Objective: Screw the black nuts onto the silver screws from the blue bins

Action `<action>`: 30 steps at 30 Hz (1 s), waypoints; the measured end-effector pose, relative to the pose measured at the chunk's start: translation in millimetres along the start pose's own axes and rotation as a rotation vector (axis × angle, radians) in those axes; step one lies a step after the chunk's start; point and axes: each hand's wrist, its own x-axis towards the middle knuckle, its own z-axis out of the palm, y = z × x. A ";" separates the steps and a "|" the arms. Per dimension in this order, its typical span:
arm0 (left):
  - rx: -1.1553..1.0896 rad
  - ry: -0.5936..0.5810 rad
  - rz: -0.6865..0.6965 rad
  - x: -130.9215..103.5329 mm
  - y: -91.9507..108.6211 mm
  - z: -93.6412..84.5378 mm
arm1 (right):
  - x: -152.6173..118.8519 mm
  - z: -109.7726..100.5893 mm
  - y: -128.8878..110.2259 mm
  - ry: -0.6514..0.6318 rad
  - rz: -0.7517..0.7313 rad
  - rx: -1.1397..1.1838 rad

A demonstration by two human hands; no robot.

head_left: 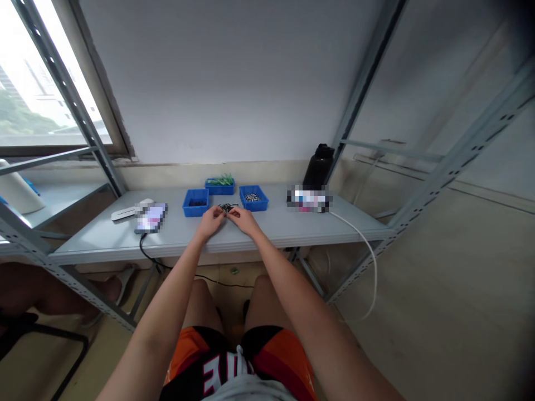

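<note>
My left hand (pixel 212 220) and my right hand (pixel 243 219) almost meet over the front part of the shelf, fingers pinched together. What the fingertips hold is too small to make out. Just behind them lies a small pile of dark and light pieces (pixel 228 206). To the left of the pile stands a blue bin (pixel 196 211) with dark contents. On the right, another blue bin (pixel 256 206) holds small black and white pieces. Behind, a third blue bin (pixel 220 190) contains green strips (pixel 224 179).
A phone (pixel 151 218) with a black cable and a white object (pixel 125 213) lie on the left. A blurred device (pixel 308 200) with a white cable and a black bottle (pixel 319 167) are at the right. Metal posts frame the shelf (pixel 284 234). Another person's leg (pixel 37 287) shows lower left.
</note>
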 end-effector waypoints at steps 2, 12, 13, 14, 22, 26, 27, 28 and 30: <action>0.000 0.001 -0.031 -0.8 0.4 -0.3 | -1.0 -0.4 -2.0 0.022 -0.009 -0.009; 0.051 -0.081 0.038 -0.4 8.5 -3.8 | -2.3 -1.8 -2.2 -0.005 -0.003 -0.068; 0.047 -0.081 0.040 -0.2 8.5 -3.9 | -2.6 -2.1 -2.6 -0.008 -0.003 -0.066; 0.043 -0.083 0.042 -0.1 8.3 -4.0 | -2.9 -2.3 -3.0 -0.010 -0.002 -0.064; 0.015 -0.104 0.058 -1.0 7.3 -4.0 | -2.0 -1.9 0.2 -0.001 0.016 -0.072; -0.011 -0.078 0.001 -0.8 5.4 -2.1 | -0.1 -2.1 2.9 0.046 0.069 -0.031; -0.009 -0.073 -0.012 -0.6 4.6 -1.7 | 0.3 -2.1 3.5 0.058 0.083 -0.014; -0.004 -0.070 -0.016 -0.4 3.8 -1.4 | 0.6 -2.1 3.9 0.067 0.091 0.005; 0.001 -0.071 -0.008 0.0 2.8 -1.4 | 0.7 -2.2 4.1 0.073 0.092 0.038</action>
